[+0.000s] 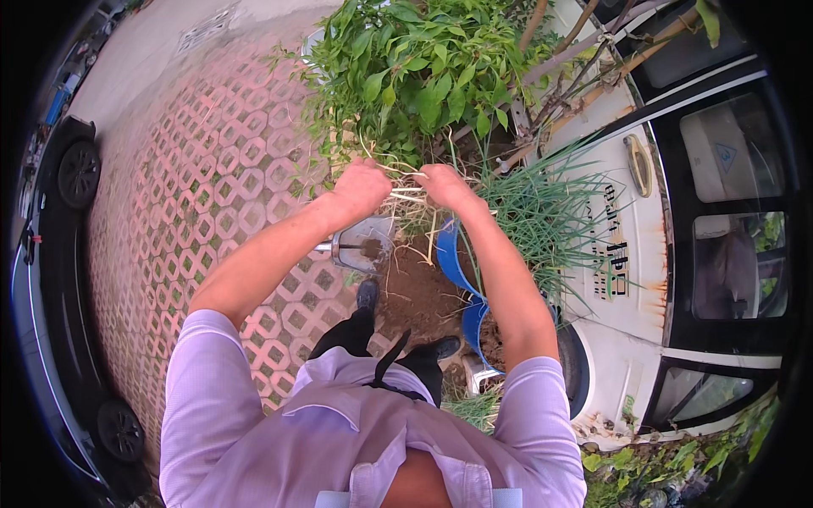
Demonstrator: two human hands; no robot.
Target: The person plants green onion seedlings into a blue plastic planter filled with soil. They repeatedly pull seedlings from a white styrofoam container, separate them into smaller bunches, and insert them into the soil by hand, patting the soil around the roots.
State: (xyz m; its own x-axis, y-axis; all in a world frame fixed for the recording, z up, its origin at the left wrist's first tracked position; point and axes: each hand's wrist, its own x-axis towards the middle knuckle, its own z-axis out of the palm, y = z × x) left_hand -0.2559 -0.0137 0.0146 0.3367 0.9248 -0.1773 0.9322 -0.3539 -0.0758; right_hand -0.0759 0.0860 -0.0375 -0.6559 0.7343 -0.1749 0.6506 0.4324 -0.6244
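My left hand (362, 190) and my right hand (446, 186) are level with each other, a short gap apart. Between them stretch several pale dry stalks (408, 190), and the fingers of both hands are closed on them. Loose thin strands (430, 244) hang below my right hand over brown soil (416, 286). The metal blade of a shovel (363, 244) lies under my left wrist, with some soil on it. Beside my right forearm stands a blue pot (451, 254), partly hidden by the arm.
A leafy green plant (419, 70) rises beyond my hands. Thin-leaved green onion-like plants (540, 216) spread at the right against a rusty white van (635, 254). A second blue pot (476, 330) holds soil. Grass pavers (254, 171) cover the left, and a dark car (70, 286) stands there.
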